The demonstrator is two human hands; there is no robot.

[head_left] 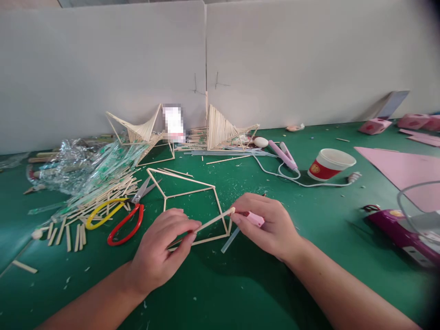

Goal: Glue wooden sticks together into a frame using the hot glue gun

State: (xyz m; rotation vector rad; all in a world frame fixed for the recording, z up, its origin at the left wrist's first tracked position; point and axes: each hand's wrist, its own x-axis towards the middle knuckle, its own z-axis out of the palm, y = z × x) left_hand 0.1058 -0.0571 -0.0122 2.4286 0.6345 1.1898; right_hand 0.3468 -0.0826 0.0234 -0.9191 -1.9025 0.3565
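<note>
A thin wooden stick (213, 221) spans the space between my two hands, slanting up to the right. My left hand (160, 252) pinches its lower end between thumb and fingers. At the upper end, the thumb and forefinger of my right hand (266, 220) close on the tip. Partly under the right hand shows a pink object (255, 219), with a clear rod (230, 240) beside it; its full shape is hidden. Just behind, an open frame of joined sticks (189, 192) rests on the green table (220, 293). Scissors (140, 217) with red and yellow handles lie left of my left hand.
Loose sticks (113, 188) and crumpled clear plastic (79, 160) cover the left. Two stick models (146, 130) (220, 130) stand by the wall. A paper cup (330, 165), a pink corded tool (283, 155), pink sheets (405, 169) and a purple power strip (400, 231) are right.
</note>
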